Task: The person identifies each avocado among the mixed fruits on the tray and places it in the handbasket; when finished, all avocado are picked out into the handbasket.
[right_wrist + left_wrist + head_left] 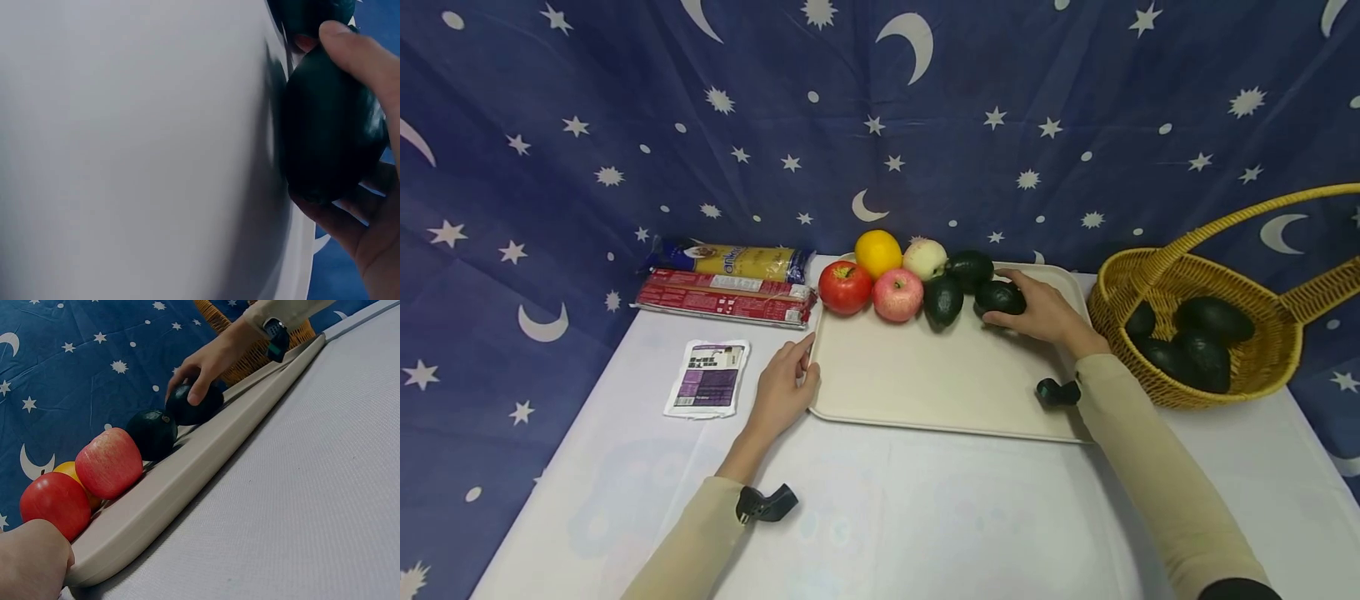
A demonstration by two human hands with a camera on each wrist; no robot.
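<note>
My right hand [1041,308] grips a dark green avocado [1000,297] on the beige tray [925,383], thumb on one side and fingers round the other. In the right wrist view this avocado [331,125] lies between thumb and fingers. Two more avocados sit just left of it, one in front [943,302] and one behind [970,271]. Beside them are a pink apple [898,295], a pale round fruit [925,258], an orange [877,253] and a red tomato-like fruit [846,287]. My left hand [784,387] holds the tray's left edge; its fingertips are partly hidden.
A yellow wicker basket [1262,379] with several avocados stands right of the tray, its handle arching high. On the left lie a yellow pasta pack [737,261], a red packet [722,297] and a white-and-purple pouch [707,379]. Behind hangs a blue star-patterned cloth [820,125].
</note>
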